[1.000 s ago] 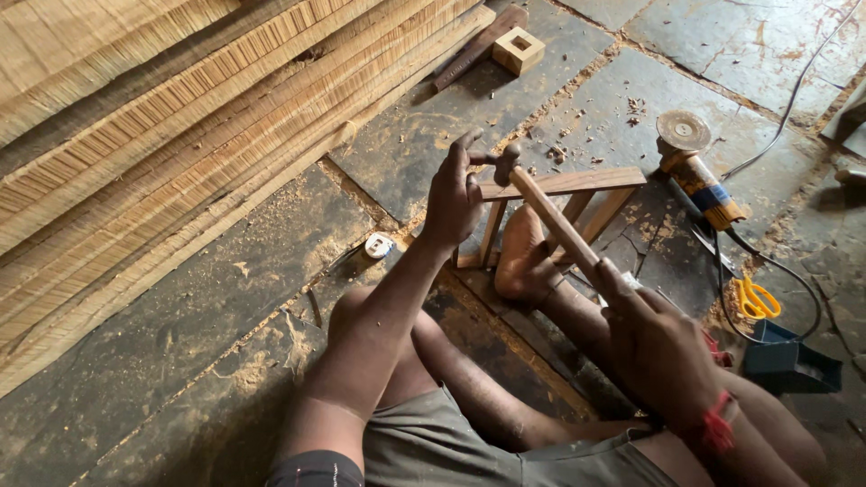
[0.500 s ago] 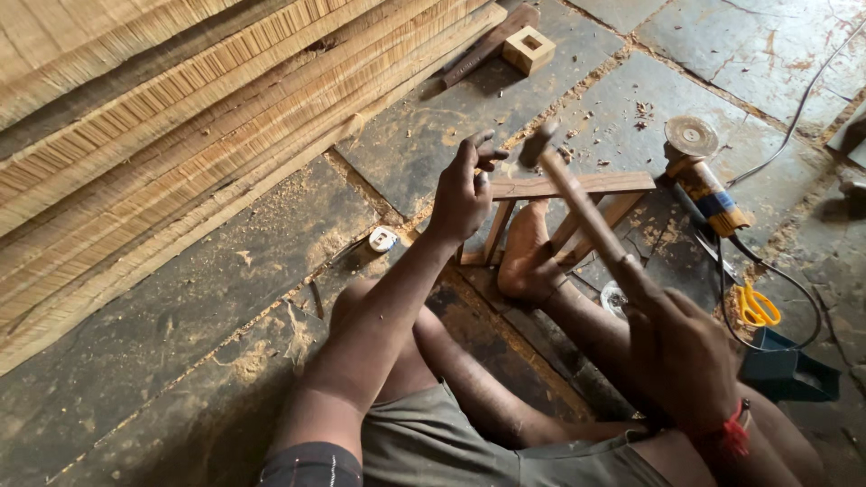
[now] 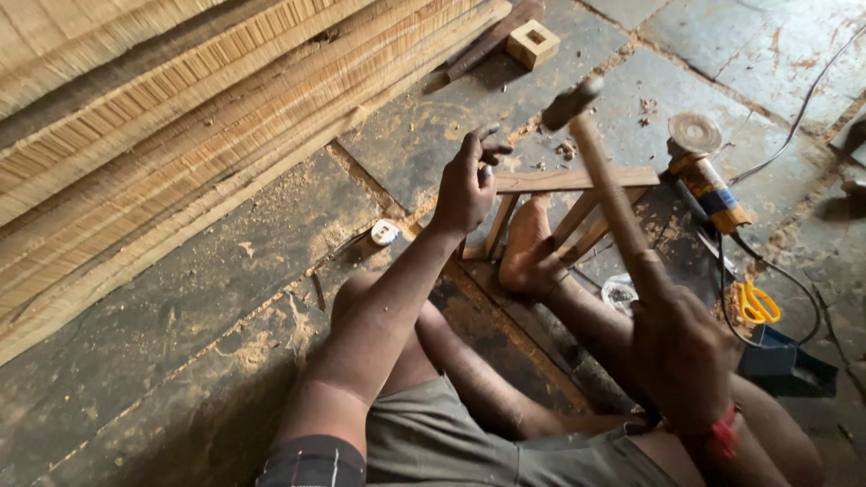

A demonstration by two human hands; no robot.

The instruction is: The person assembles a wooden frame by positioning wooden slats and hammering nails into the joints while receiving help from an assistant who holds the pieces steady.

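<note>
Hammer [image 3: 606,171] raised over a small wooden frame [image 3: 570,180], its wooden handle slanting up from the right hand [image 3: 678,352] to a dark metal head that hangs above the frame's top rail; the right hand's grip is clamped around the lower end of the handle, fingers wrapped fully about it, with a red band at the wrist. The left hand [image 3: 465,185] rests at the left end of the frame's top rail, its grip pinched together at thumb and fingertips on something too small to make out, pressed against the wood. The frame stands on the stone floor [image 3: 225,271] between the person's legs, and a bare foot [image 3: 528,248] is set inside it, bracing the lower slats. Just right of the frame lies an angle grinder [image 3: 704,176] with a round disc, its cable trailing off across the floor, and near it yellow-handled scissors [image 3: 753,302] lie beside a dark blue box [image 3: 780,361]. A small round white object [image 3: 385,233] sits on the floor left of the frame. Long pale planks [image 3: 180,135] are stacked across the upper left, and a small square wooden block [image 3: 532,43] with a hole lies beyond the frame, well apart from it. Sawdust and shavings are scattered over the floor
</note>
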